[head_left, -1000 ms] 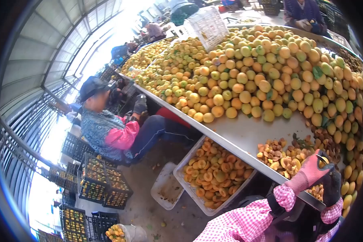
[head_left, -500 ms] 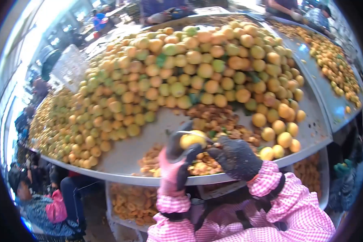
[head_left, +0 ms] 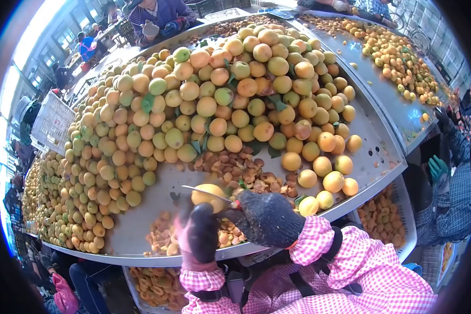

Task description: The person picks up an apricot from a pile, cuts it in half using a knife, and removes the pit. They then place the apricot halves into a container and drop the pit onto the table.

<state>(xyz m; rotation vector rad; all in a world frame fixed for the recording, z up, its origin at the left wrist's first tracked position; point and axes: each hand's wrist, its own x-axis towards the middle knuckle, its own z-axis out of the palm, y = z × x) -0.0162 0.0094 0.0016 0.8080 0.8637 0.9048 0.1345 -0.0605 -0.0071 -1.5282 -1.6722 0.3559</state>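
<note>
My left hand point(head_left: 200, 230), in a pink and black glove blurred by motion, is closed round a yellow-orange apricot point(head_left: 204, 200) above the table's near edge. In a dark, dirty glove, my right hand point(head_left: 271, 218) grips a small knife point(head_left: 223, 198) with a bit of red at its handle. Its thin blade lies across the apricot and points left. Reddish-brown fruit pieces point(head_left: 235, 170) are spread on the metal just beyond my hands, with more pieces point(head_left: 162, 233) to the left. Several loose whole apricots point(head_left: 333, 181) rest right of my right hand.
A big heap of apricots point(head_left: 188, 91) covers much of the metal table point(head_left: 369, 123). Crates of halved fruit point(head_left: 159, 285) stand under its edge. A white plastic crate point(head_left: 52, 120) leans at far left. Another person point(head_left: 159, 18) sits across; a gloved hand point(head_left: 437, 168) shows at right.
The view has swung to the right and sharpened. My left hand has turned, its glove now more upright below the apricot. Both the apricot and the knife are still held.
</note>
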